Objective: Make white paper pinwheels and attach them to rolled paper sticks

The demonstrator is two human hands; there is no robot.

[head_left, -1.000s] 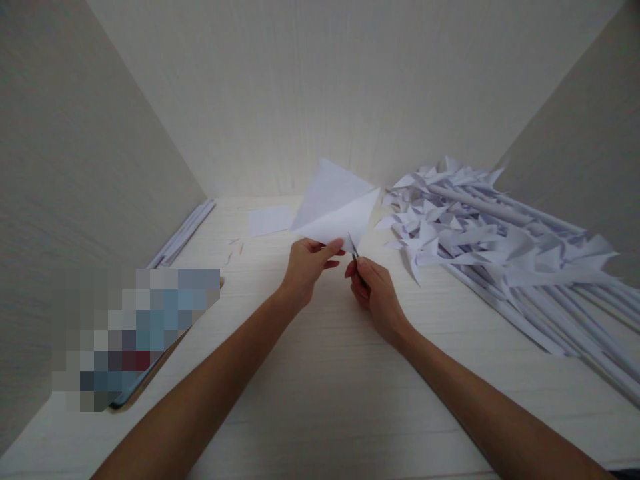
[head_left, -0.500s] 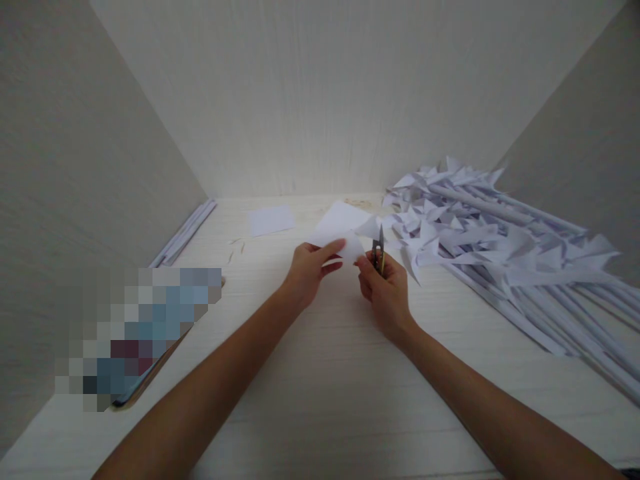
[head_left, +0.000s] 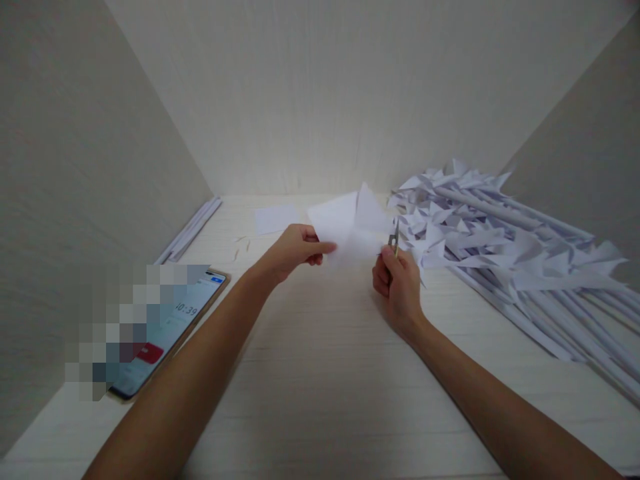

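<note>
the left hand [head_left: 293, 250] pinches the left edge of a white paper sheet [head_left: 350, 223], thumb on top and fingers curled beneath, holding it up off the pale wooden surface [head_left: 320, 373]. the sheet stands just above the middle of the view, partly folded, with one flap rising toward 12 o'clock. at about 3 o'clock from the sheet, the right hand [head_left: 397, 287] is closed around small scissors [head_left: 395, 241], whose short blades point up and touch the sheet's right edge; whether the blades are parted is too small to tell. both forearms reach in from 6 o'clock.

at 3 o'clock lies a big heap of rolled paper tubes [head_left: 505, 247] with pointed ends, just beside the right hand. at 8 o'clock a phone [head_left: 185, 317] lies flat with its screen lit, partly blurred. a small white paper piece [head_left: 276, 219] lies flat at 11 o'clock from the left hand, and a stack of paper strips [head_left: 193, 229] rests along the left wall at 10 o'clock.
</note>
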